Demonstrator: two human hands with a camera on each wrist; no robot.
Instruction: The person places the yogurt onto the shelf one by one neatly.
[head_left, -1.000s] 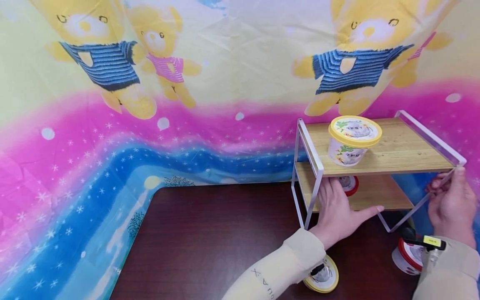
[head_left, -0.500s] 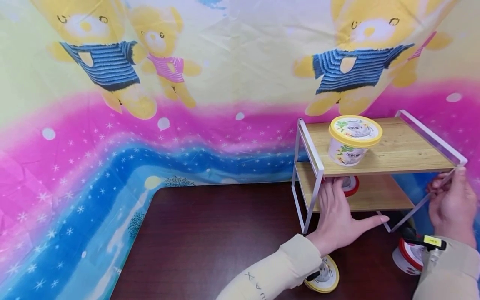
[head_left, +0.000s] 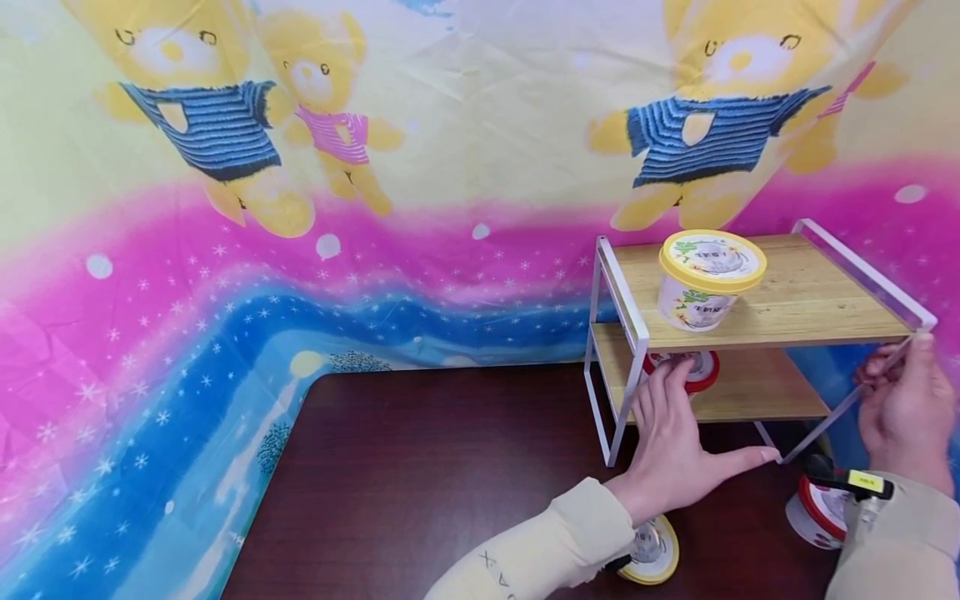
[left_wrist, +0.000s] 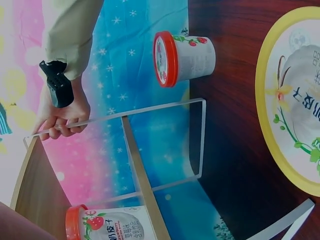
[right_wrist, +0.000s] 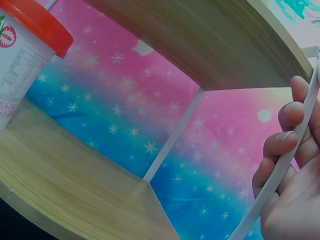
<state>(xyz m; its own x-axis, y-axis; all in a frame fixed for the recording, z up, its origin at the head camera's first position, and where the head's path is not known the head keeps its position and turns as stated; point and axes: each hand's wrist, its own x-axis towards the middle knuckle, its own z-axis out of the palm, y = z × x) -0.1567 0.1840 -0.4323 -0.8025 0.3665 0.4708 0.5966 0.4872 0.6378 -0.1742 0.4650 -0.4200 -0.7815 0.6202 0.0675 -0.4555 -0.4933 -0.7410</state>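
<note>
A two-tier wooden shelf (head_left: 832,292) with white metal frames stands at the right. On its lower board sits a red-lidded tub (left_wrist: 115,225) printed with strawberries, partly covered by the left hand in the head view. My left hand (head_left: 667,450) is in front of that board, fingers extended and thumb spread wide, fingertips overlapping the tub's lid in this view. My right hand (head_left: 903,408) holds the shelf's right front upright, fingers curled round the thin white bar (right_wrist: 280,187). A yellow-lidded tub (head_left: 701,304) stands upright on the top board, towards the left.
Another yellow-lidded tub (left_wrist: 295,100) stands on the dark red table (head_left: 420,500) below my left wrist. Near my right sleeve is a second red-lidded tub (left_wrist: 197,60). A cloth printed with bears (head_left: 450,167) hangs behind the table.
My left hand has drawn back from the lower board, down and towards the front, uncovering more of the red lid. The right hand keeps its hold on the upright.
</note>
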